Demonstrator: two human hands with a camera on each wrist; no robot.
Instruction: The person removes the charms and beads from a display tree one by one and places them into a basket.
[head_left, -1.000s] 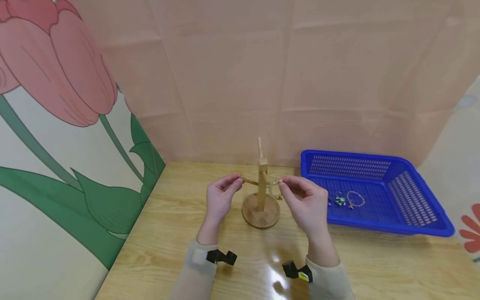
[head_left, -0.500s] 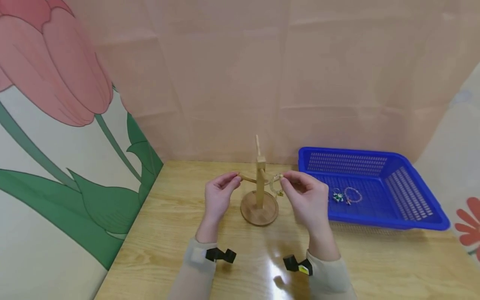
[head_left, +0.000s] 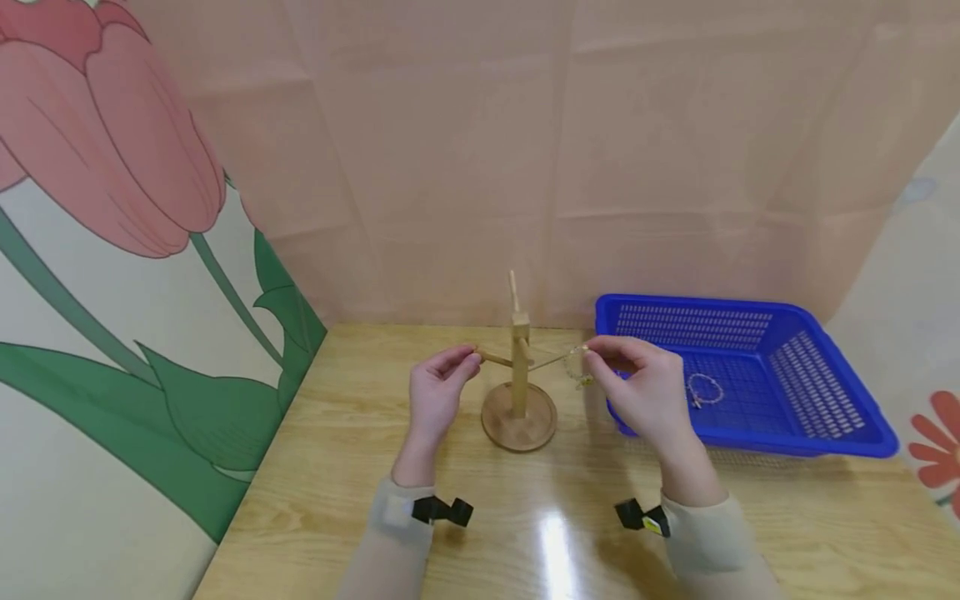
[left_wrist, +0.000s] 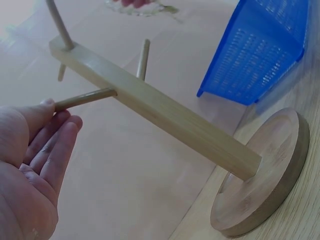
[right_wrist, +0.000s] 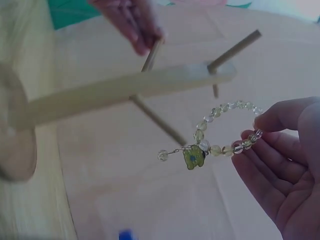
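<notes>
A wooden stand has a square post (left_wrist: 165, 115), a round base (head_left: 534, 429) and several slanting pegs. My left hand (head_left: 437, 392) pinches the tip of its left peg (left_wrist: 85, 98) between thumb and fingers. In my right hand (head_left: 647, 392), thumb and fingertips pinch a bracelet of clear, yellowish beads (right_wrist: 215, 150). From its loop hang a yellow-green charm (right_wrist: 193, 158) and one clear bead on a short chain. The bracelet is near the tip of the right peg (right_wrist: 159, 121); in the left wrist view a gap shows between them.
To the right stands a blue plastic basket (head_left: 750, 446) with meshed walls. A pinkish beaded bracelet (head_left: 722, 392) lies inside; my right hand covers part of the basket. Behind the wooden table (head_left: 330, 433) hangs a pinkish-beige cloth (head_left: 450, 167).
My right hand has drawn the bracelet rightward, from close beside the post to the end of the right peg. The left hand keeps its pinch on the left peg.
</notes>
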